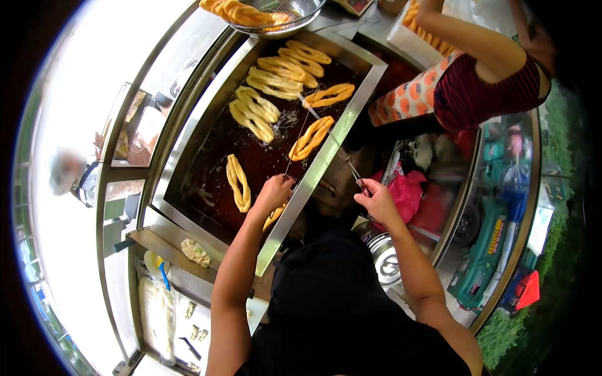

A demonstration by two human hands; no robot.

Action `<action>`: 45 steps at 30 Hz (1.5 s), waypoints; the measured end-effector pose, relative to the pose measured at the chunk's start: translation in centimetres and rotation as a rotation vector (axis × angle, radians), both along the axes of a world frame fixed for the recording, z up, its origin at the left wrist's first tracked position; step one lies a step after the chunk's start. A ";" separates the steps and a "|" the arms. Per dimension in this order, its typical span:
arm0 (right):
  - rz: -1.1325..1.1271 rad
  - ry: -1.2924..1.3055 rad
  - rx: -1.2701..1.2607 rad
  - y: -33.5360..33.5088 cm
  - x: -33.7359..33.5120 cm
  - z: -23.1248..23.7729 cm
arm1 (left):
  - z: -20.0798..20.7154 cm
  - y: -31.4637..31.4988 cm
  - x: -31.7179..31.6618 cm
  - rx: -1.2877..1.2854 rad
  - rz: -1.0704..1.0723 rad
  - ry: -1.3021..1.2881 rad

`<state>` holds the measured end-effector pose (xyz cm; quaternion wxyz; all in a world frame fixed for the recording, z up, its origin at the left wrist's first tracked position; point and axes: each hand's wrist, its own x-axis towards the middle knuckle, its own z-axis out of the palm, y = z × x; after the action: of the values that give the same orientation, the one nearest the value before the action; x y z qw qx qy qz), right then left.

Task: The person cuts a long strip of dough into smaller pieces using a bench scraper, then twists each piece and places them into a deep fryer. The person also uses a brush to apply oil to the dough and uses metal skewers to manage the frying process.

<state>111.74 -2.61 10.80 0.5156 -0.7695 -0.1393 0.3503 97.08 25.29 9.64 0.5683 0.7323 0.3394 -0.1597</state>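
**Both grips closed on thin tools at the fry vat**

Left grip [274,190]: clenched around long thin chopsticks [300,135], which run up toward 12 o'clock over the dark oil. Tips sit near a floating dough stick [311,137] at mid-vat. Hand hangs over the near rim of the steel vat [326,150].

Right grip [377,199]: clenched on slim metal tongs [355,170], held outside the vat, at 3 o'clock from the left hand, well apart from the oil.

Fried dough sticks: a cluster [271,94] floats at the far end; one lone piece [238,182] lies at 9 o'clock from the left hand, near it. Another piece [273,217] shows just beneath the left wrist.

A wire strainer [276,14] with cooked sticks sits at 12 o'clock beyond the vat. Another person's arm [464,37] reaches in at 1 o'clock.
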 end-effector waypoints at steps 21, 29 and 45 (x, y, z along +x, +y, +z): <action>-0.076 -0.268 -0.241 3.7 7.5 -5.3 | 1.9 6.4 2.1 -0.213 0.152 0.137; 0.170 -0.399 -0.313 7.3 7.1 -3.0 | -1.1 2.5 -4.2 -0.392 0.662 0.055; 0.251 -0.400 -0.372 7.7 7.1 -2.6 | 0.7 0.2 -8.0 -0.239 0.695 0.074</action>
<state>118.80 5.09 8.19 0.2806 -0.8813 -0.2654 0.2723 89.06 25.46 10.34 0.6575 0.4954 0.5672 -0.0222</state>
